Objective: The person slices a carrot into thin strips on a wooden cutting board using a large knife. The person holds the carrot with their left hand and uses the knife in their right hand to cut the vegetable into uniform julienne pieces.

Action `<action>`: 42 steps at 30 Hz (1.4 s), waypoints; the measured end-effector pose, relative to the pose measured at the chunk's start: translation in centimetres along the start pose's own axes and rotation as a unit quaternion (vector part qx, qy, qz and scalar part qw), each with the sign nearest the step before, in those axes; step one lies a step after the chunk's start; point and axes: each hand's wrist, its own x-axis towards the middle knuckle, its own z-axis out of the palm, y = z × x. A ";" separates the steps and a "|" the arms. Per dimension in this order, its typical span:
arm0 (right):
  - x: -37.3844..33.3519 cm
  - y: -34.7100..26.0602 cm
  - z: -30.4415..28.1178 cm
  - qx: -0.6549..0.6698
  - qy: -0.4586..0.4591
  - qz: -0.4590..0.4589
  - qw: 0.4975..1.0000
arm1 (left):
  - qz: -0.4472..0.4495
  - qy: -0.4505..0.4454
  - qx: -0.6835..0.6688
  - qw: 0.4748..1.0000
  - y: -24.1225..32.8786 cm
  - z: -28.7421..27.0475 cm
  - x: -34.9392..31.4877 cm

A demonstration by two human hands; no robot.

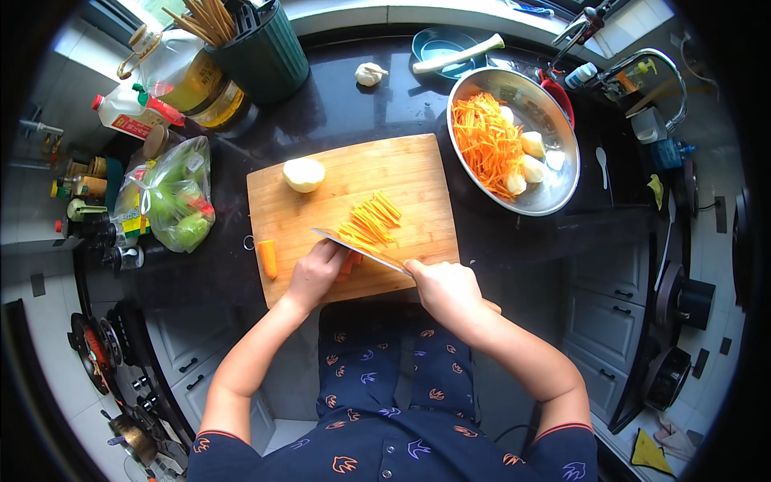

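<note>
On a wooden cutting board (pixel 401 165), my right hand (pixel 446 296) is closed around the handle of a kitchen knife (pixel 368 252). Its blade slants up to the left, between my left hand and a pile of cut carrot strips (pixel 372 218). My left hand (pixel 316 273), fingers bent and pressed together, holds carrot slices (pixel 347 266) against the near side of the blade; the fingertips are partly hidden. A carrot chunk (pixel 267 259) lies by the board's left edge. Farther back rests a pale, peeled, roundish vegetable (pixel 303 174), perhaps a potato.
Right of the board stands a steel bowl (pixel 554 201) with shredded carrot (pixel 485 140) and pale peeled pieces (pixel 532 145). Behind are garlic (pixel 370 75) and a long white stalk (pixel 458 55) across a dish. A bag of green vegetables (pixel 181 201), an oil bottle (pixel 210 84) and a utensil holder (pixel 269 56) stand left.
</note>
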 end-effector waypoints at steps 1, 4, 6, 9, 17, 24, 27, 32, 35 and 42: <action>0.2 0.0 0.4 -0.004 0.002 0.002 1.000 | -0.005 -0.014 -0.013 1.000 0.0 -0.2 0.1; 1.0 -0.2 2.2 -0.014 0.000 0.008 1.000 | -0.011 -0.036 -0.032 0.999 0.0 -0.5 0.2; 0.8 -0.5 2.7 -0.017 0.044 -0.005 0.999 | -0.004 -0.028 -0.013 1.000 0.0 -0.3 -0.1; 0.9 -0.2 2.4 -0.021 0.039 -0.017 0.999 | -0.003 -0.036 -0.008 0.999 0.1 -0.5 -0.2; -0.5 -0.3 -0.1 -0.011 0.014 -0.009 1.000 | 0.007 0.014 -0.029 0.999 0.3 0.1 -0.3; -0.8 -0.1 -0.1 -0.010 0.014 0.003 1.000 | 0.011 0.005 -0.027 1.000 0.1 0.0 -0.1; -1.1 -0.1 -0.4 -0.008 0.018 -0.003 1.000 | 0.015 0.009 -0.010 1.000 -0.3 0.4 -0.7; -0.9 0.2 0.3 -0.010 0.010 0.004 1.000 | 0.011 0.016 -0.009 1.000 0.0 0.4 -0.4; 0.1 -0.1 1.2 -0.011 -0.001 0.017 1.000 | 0.008 0.014 -0.018 1.000 0.0 0.3 -0.3; 1.3 -0.1 2.4 -0.008 0.024 0.000 1.000 | 0.019 0.027 -0.020 0.999 0.1 0.3 -0.2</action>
